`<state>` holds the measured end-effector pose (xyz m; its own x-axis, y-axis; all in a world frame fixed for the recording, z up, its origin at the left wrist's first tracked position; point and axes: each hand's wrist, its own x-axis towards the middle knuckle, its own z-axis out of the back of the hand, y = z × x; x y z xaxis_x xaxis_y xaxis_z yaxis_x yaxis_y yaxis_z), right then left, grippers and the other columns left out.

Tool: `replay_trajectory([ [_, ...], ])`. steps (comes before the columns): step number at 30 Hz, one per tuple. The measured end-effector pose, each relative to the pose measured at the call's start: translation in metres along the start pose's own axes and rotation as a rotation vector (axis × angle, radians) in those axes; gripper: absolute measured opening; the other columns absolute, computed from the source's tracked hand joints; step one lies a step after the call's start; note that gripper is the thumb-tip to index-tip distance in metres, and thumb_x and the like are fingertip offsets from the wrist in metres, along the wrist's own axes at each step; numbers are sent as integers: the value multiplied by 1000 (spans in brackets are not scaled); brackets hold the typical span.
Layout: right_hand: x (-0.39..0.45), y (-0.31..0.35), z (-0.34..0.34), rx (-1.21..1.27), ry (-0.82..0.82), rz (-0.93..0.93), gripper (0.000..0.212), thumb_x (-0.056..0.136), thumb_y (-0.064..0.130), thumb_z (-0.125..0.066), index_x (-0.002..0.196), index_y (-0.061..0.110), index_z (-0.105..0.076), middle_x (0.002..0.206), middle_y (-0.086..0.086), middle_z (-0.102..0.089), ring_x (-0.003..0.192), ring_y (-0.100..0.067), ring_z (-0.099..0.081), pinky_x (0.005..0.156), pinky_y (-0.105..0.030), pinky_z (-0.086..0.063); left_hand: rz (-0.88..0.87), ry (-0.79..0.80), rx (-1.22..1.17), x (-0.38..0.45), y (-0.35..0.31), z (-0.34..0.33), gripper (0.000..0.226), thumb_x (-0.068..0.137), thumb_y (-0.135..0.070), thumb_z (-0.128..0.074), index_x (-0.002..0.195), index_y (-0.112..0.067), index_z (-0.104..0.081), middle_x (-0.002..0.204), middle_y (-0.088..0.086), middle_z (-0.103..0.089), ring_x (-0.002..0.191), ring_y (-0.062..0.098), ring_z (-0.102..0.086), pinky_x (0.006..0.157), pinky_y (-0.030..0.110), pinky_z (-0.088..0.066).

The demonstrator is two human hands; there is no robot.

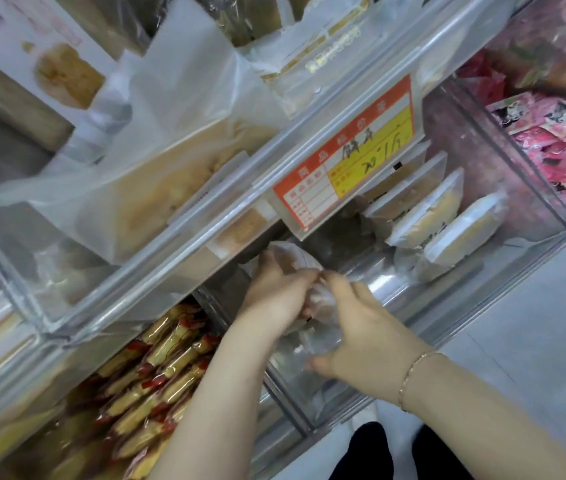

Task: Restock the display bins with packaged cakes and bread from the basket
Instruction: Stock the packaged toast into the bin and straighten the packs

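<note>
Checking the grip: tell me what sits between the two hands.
In the head view, a clear-wrapped cake packet lies between the left hand and right hand; both hands' fingers hold it.

1. A shop's self-serve snack and bakery display is filling the view: tiered clear plastic bins (pixel 157 268) are running across the frame.
2. Just above the two grips, a red-and-yellow price tag (pixel 347 150) with handwritten figures is hanging on a bin's front edge.
3. Right of the grips, sealed packaged cakes (pixel 447 223) are standing in a row inside a bin.
4. Left of and below the grips, yellow-and-red wrapped snacks (pixel 157 375) are lying heaped.
5. Far right of the grips, pink packets (pixel 551 140) are filling another bin.
</note>
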<state>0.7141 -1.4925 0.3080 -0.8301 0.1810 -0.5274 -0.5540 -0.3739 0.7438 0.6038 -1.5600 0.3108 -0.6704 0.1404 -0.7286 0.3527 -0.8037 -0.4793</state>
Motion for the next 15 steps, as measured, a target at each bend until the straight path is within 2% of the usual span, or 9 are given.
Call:
replay_trajectory([
  [1, -1, -1, 2, 40, -122, 30, 69, 73, 22, -68, 127, 34, -28, 113, 2, -42, 103, -19, -49, 84, -33, -49, -7, 59, -233, -4, -1, 4, 38, 89, -33, -62, 121, -15, -50, 75, 4, -67, 59, 14, -63, 51, 24, -51],
  [2, -2, -3, 5, 127, -241, 39, 52, 75, 15, -65, 117, 30, -38, 103, 2, -51, 91, -19, -54, 73, -29, -50, -20, 105, -399, -9, -4, 8, 31, 90, -35, -62, 111, -12, -56, 60, 1, -62, 48, 12, -56, 43, 21, -46],
  [3, -3, -5, 11, 273, -304, 4, 35, 77, 8, -62, 104, 24, -48, 90, 0, -58, 78, -17, -57, 63, -25, -49, -48, 112, -471, -12, -4, 13, 27, 92, -36, -59, 103, -12, -61, 54, -1, -58, 45, 11, -53, 42, 21, -44],
  [5, -5, -6, 26, 615, -295, -84, 20, 75, -5, -60, 83, 14, -57, 68, 0, -62, 61, -14, -54, 51, -20, -42, -183, 4, -310, -12, -5, 20, 17, 94, -34, -55, 95, -22, -67, 57, -7, -59, 52, 12, -54, 54, 27, -48],
  [7, -8, -7, 39, 844, -261, -148, 23, 69, -10, -59, 70, 13, -58, 59, 2, -58, 59, -13, -55, 53, -22, -42, -351, -88, -80, -13, -4, 26, 16, 92, -26, -55, 91, -38, -65, 76, -16, -64, 75, 9, -60, 78, 34, -51],
  [9, -11, -10, 48, 982, -236, -163, 20, 64, -10, -58, 71, 9, -59, 65, -4, -58, 67, -18, -57, 62, -29, -43, -350, -48, -95, -21, -5, 30, 20, 83, -27, -59, 92, -44, -59, 99, -20, -63, 100, 6, -59, 97, 35, -46],
  [10, -13, -11, 51, 1035, -217, -166, 20, 62, -9, -56, 78, 2, -60, 72, -10, -58, 73, -24, -57, 68, -33, -43, -310, 18, -155, -26, -6, 31, 21, 76, -30, -60, 93, -44, -61, 106, -17, -64, 106, 9, -59, 100, 36, -44],
  [12, -17, -14, 57, 1124, -183, -199, 33, 64, -9, -50, 97, -10, -56, 87, -19, -56, 84, -32, -56, 76, -41, -42, -228, 212, -327, -32, -6, 33, 25, 74, -29, -61, 97, -31, -70, 108, 0, -70, 102, 18, -63, 94, 39, -49],
  [15, -24, -16, 61, 1120, -202, -208, 21, 71, -10, -47, 90, -8, -55, 85, -17, -53, 82, -29, -54, 74, -39, -41, -173, 400, -488, -39, -3, 32, 34, 82, -13, -64, 115, -6, -62, 103, 12, -71, 89, 20, -69, 77, 31, -57],
])
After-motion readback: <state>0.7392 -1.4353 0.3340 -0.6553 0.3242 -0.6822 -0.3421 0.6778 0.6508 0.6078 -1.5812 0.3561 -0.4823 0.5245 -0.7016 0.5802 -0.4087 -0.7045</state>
